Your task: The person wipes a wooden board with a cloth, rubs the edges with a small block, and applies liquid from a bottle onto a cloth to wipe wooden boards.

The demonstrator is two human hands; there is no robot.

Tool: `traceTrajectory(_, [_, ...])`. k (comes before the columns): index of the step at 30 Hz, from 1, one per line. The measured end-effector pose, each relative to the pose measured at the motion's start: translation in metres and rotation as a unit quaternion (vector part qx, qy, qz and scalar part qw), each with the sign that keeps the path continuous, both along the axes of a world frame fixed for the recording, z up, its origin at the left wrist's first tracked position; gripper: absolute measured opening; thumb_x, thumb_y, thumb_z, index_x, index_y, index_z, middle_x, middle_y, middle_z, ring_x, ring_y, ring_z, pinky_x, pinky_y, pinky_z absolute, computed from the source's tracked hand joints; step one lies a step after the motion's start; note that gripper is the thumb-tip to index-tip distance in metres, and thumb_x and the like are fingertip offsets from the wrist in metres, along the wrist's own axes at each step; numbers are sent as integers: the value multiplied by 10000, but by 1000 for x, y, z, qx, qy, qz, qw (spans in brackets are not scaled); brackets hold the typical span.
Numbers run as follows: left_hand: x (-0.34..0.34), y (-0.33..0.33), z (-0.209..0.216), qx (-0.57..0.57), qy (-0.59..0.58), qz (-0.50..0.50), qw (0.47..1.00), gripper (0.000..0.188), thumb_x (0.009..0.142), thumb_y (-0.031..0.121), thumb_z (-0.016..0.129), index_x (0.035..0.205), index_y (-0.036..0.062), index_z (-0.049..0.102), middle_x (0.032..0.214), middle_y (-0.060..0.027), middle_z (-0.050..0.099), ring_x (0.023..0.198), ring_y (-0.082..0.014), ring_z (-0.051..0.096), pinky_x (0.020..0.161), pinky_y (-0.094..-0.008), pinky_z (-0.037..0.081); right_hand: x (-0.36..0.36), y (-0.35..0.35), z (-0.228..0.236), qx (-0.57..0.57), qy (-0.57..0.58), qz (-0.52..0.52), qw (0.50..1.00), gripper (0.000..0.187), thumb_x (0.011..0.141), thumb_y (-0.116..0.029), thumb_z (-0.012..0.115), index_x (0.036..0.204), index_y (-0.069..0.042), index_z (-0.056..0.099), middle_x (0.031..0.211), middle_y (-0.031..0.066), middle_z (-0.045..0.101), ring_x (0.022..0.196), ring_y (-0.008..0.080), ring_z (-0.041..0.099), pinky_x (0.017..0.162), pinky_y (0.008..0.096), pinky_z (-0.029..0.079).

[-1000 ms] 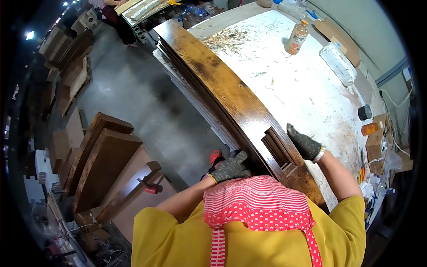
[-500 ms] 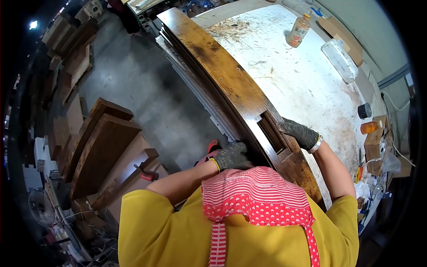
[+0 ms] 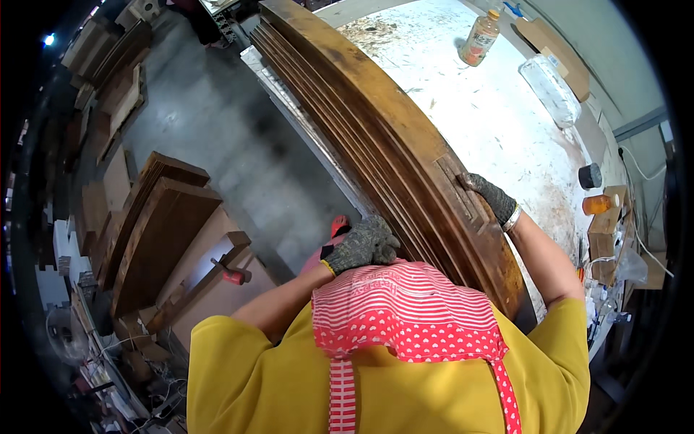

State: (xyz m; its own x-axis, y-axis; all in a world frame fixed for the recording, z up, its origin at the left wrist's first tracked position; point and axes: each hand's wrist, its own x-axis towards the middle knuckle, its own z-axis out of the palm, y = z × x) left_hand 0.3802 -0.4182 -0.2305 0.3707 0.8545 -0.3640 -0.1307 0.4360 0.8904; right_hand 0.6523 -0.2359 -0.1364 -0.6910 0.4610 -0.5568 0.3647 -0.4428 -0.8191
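A long, brown-stained wooden panel (image 3: pixel 340 54) lies tilted along the near-left edge of the work table, with lengthwise ridges (image 3: pixel 325 119) on the side facing me. A narrow rectangular recess (image 3: pixel 463 194) is cut near its close end. My right hand (image 3: pixel 493 199), in a dark knit glove, is closed over the panel's far edge beside this recess. In a matching glove, my left hand (image 3: pixel 369 242) is curled in front of my apron, by the ridged side. Whatever its fingers hold, if anything, is hidden.
The white, stained table (image 3: pixel 463 101) carries a drink bottle (image 3: pixel 480 37), a clear wrapped package (image 3: pixel 551 90) and a black round object (image 3: pixel 590 176). Dark curved boards (image 3: pixel 163 239) stand at left, near a red-handled tool (image 3: pixel 233 275). Grey floor (image 3: pixel 217 130) runs between.
The panel has tipped so its top face turns away and more ridged side shows. My left hand has come up from beside the panel and curled; my right stays on the far edge.
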Motion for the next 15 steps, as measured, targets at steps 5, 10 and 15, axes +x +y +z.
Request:
traceTrajectory(5, [-3, 13, 11, 419, 208, -96, 879, 224, 876, 240, 563, 897, 56, 689, 933, -121, 668, 797, -260, 639, 734, -394, 485, 20, 25, -12, 219, -57, 13, 974, 500, 969, -333, 548, 1410, -106, 482, 1440, 152, 474, 1335, 222, 442, 1123, 330, 340])
traceTrajectory(10, [-4, 9, -34, 477, 280, -141, 821, 216, 837, 227, 553, 952, 135, 711, 871, -59, 669, 786, -266, 627, 697, -410, 466, 45, 48, -38, 682, -128, 183, 696, 381, 953, -116, 486, 1331, -86, 523, 1381, 194, 505, 1292, 358, 460, 1103, 393, 372])
traceTrajectory(15, [3, 29, -22, 560, 306, -208, 741, 208, 859, 159, 533, 992, 90, 677, 900, -101, 661, 752, -271, 639, 700, -426, 502, 55, 60, -38, 685, -165, 182, 686, 364, 969, -192, 480, 1307, -71, 540, 1332, 206, 533, 1258, 368, 478, 1062, 409, 400])
